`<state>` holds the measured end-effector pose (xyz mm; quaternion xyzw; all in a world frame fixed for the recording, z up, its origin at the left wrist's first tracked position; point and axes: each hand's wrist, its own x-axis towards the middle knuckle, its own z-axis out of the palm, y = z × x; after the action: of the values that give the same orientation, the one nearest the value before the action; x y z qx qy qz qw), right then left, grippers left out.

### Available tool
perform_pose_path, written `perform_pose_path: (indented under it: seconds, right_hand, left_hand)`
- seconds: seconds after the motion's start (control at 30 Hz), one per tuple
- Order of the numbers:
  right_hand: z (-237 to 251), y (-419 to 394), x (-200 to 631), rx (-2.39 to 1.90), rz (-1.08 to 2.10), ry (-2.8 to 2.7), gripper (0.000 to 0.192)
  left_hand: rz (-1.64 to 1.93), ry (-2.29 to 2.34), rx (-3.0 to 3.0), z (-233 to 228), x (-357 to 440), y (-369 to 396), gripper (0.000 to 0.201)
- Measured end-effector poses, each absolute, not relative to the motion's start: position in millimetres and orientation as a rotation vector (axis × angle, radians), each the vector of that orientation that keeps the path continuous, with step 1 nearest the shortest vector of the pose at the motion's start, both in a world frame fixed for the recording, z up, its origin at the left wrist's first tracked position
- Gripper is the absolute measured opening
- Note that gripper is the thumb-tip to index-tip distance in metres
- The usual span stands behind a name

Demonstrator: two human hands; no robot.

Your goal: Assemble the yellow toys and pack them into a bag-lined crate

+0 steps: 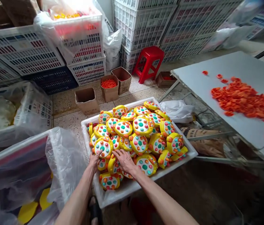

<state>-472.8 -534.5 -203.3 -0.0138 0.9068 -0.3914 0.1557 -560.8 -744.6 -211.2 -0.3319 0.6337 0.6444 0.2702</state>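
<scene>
A white crate point(194, 153) in front of me is heaped with round yellow toys point(143, 125) that have white faces and coloured buttons. My left hand point(94, 158) rests on the near left of the heap, fingers against a yellow toy point(103, 147). Just to its right, my right hand point(125, 160) lies flat with spread fingers on toys at the near edge. Neither hand visibly grips a toy. One more toy point(109, 181) lies at the crate's near corner.
A grey table point(237, 72) at right carries a pile of small orange parts point(246, 101). Three cardboard boxes point(109, 89) stand on the floor, one holding orange parts. A red stool point(148, 62) and stacked white crates point(143, 25) sit behind; a plastic-lined crate point(24, 168) is at left.
</scene>
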Motion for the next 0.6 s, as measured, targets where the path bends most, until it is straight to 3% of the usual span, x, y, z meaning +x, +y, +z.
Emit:
perform_pose_path:
  seconds: [0.23, 0.43, 0.6]
  right_hand:
    - [-204, -533, -491, -0.075, -1.216, 2.493, 0.036]
    - [-145, -496, -435, 0.609, -1.558, 2.412, 0.040]
    - [-113, -419, -455, 1.301, -1.969, 2.250, 0.059]
  left_hand:
    - [1.797, 1.591, -1.008, -214, -570, -740, 0.021]
    - [1.951, 1.399, -0.914, -172, -589, -748, 0.011]
    - [2.043, 1.317, -0.739, -152, -618, -688, 0.009]
